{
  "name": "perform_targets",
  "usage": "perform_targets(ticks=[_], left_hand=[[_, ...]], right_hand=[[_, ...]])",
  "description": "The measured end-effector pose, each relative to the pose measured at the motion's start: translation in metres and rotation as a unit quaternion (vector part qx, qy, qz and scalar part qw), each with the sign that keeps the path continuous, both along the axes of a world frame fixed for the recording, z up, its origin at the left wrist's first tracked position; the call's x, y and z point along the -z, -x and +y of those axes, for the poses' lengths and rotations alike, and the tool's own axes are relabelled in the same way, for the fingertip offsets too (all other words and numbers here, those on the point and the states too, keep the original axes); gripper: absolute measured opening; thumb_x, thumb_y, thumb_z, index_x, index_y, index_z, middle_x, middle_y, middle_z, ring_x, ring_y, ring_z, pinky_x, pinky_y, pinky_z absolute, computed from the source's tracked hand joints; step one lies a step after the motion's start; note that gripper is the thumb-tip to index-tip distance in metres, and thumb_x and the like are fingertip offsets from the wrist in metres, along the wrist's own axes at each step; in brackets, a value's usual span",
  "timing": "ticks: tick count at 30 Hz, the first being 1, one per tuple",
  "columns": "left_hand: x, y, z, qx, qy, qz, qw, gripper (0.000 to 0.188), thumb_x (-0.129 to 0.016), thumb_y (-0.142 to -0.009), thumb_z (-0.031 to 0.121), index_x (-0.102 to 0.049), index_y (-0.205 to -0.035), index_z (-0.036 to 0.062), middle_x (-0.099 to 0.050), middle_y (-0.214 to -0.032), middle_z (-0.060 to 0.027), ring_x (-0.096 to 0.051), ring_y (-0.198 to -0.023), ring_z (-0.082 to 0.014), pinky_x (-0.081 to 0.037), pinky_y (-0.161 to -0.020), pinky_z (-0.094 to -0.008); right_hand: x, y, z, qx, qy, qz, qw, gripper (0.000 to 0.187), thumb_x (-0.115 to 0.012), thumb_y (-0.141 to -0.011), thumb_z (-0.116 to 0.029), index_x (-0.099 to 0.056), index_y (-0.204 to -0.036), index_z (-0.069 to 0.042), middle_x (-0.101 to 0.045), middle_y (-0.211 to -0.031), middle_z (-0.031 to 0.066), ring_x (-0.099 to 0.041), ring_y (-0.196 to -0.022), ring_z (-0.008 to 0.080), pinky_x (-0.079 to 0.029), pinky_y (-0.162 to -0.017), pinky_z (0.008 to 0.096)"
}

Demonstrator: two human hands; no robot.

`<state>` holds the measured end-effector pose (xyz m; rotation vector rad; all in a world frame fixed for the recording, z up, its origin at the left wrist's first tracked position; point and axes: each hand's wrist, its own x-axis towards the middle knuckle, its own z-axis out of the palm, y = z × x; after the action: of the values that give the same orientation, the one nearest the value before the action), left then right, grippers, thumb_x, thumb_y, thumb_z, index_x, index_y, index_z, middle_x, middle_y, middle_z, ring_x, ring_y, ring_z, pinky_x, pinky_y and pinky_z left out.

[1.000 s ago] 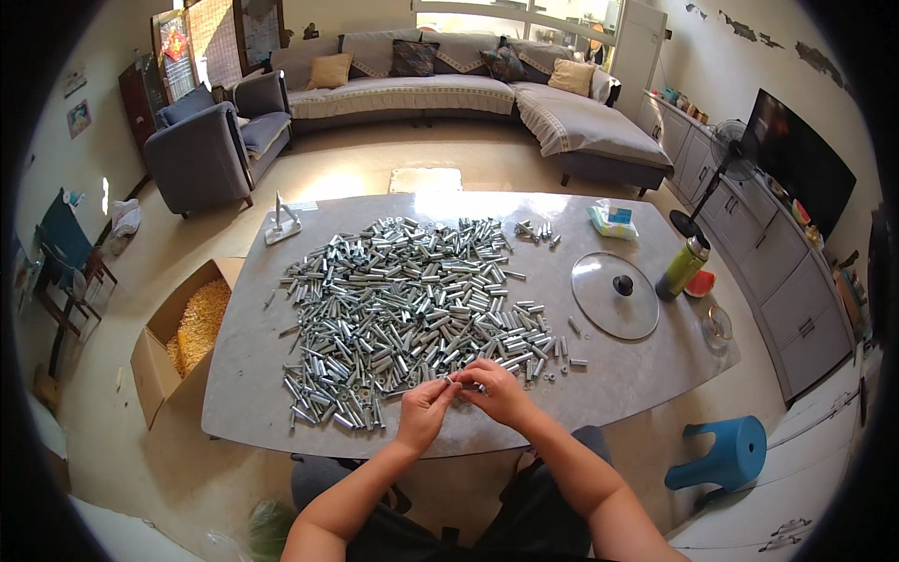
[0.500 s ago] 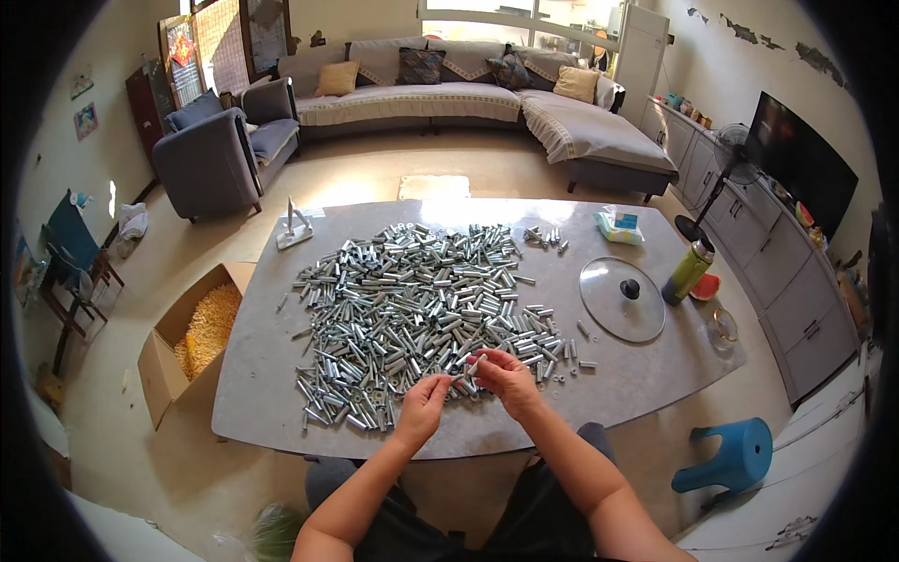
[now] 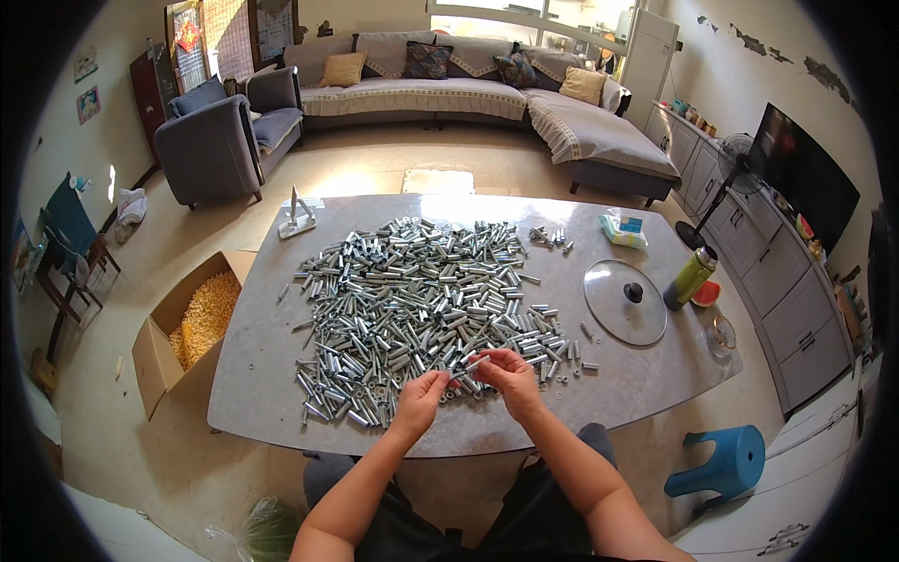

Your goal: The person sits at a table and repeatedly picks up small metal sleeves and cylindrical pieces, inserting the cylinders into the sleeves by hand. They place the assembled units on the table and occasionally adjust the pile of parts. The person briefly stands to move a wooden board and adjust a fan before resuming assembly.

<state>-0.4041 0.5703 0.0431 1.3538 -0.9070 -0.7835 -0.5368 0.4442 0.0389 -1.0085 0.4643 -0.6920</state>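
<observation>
Over the near edge of a big heap of silvery metal sleeves, bolts and washers (image 3: 412, 290), my two hands are close together. My right hand (image 3: 510, 379) pinches a slim silvery metal sleeve (image 3: 478, 363) between thumb and fingers, its length slanting down toward the left hand. My left hand (image 3: 424, 398) is closed, thumb against forefinger, just left of the sleeve. Whatever lies between those fingertips is too small to name. The heap spreads over the grey table (image 3: 257, 375) beneath both hands.
A glass lid (image 3: 613, 314), a green flask (image 3: 690, 278), a watermelon piece (image 3: 706, 294) and a wipes pack (image 3: 623, 229) stand on the right of the table. A white stand (image 3: 298, 225) is far left. Beside the table are an open carton (image 3: 157, 351) and a blue stool (image 3: 726, 464).
The sleeve in my right hand now slants a little differently, and my fingers have shifted slightly around it. Both hands stay in nearly the same place. The whole view has shifted slightly.
</observation>
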Motion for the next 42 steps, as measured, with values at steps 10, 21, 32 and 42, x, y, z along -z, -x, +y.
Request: perform_targets(ticks=[10,21,32,42], left_hand=[[-0.001,0.012,0.001,0.060,-0.080,0.239,0.966,0.031,-0.045,-0.094,0.042,-0.049,-0.105,0.0136,-0.033,-0.057,0.0059,-0.027,-0.043,-0.0047,-0.022,-0.037,-0.0209],[0.001,0.020,0.000,0.089,0.002,0.251,0.964,0.016,-0.045,-0.096,0.021,-0.051,-0.102,0.0072,-0.038,-0.058,0.0037,-0.032,-0.045,-0.0052,-0.028,-0.041,-0.0199],[0.016,0.019,-0.001,0.057,-0.002,0.233,0.971,0.021,-0.053,-0.092,0.012,-0.059,-0.105,-0.0026,-0.065,-0.083,-0.0121,-0.058,-0.060,-0.0111,-0.055,-0.056,-0.0288],[0.025,0.034,-0.005,0.084,-0.008,0.235,0.968,0.022,-0.053,-0.091,0.014,-0.058,-0.105,-0.0019,-0.065,-0.086,-0.0130,-0.059,-0.060,-0.0126,-0.056,-0.057,-0.0302]], right_hand=[[0.013,-0.006,0.031,-0.066,0.076,0.004,0.995,0.018,-0.065,-0.082,-0.003,-0.063,-0.100,-0.001,-0.064,-0.100,0.0059,-0.060,-0.086,0.0103,-0.049,-0.077,0.0239],[0.009,0.014,0.032,0.014,0.212,0.073,0.974,0.021,-0.059,-0.088,-0.014,-0.066,-0.104,-0.001,-0.059,-0.089,0.0026,-0.055,-0.083,0.0091,-0.043,-0.071,0.0208],[0.010,0.102,-0.031,0.195,0.380,0.305,0.851,0.011,-0.065,-0.080,-0.014,-0.069,-0.088,-0.008,-0.063,-0.081,0.0045,-0.059,-0.068,0.0153,-0.046,-0.060,0.0276],[0.005,0.120,-0.024,0.117,0.425,0.452,0.775,0.013,-0.068,-0.072,-0.021,-0.070,-0.083,-0.014,-0.061,-0.081,0.0048,-0.058,-0.079,0.0233,-0.047,-0.070,0.0350]])
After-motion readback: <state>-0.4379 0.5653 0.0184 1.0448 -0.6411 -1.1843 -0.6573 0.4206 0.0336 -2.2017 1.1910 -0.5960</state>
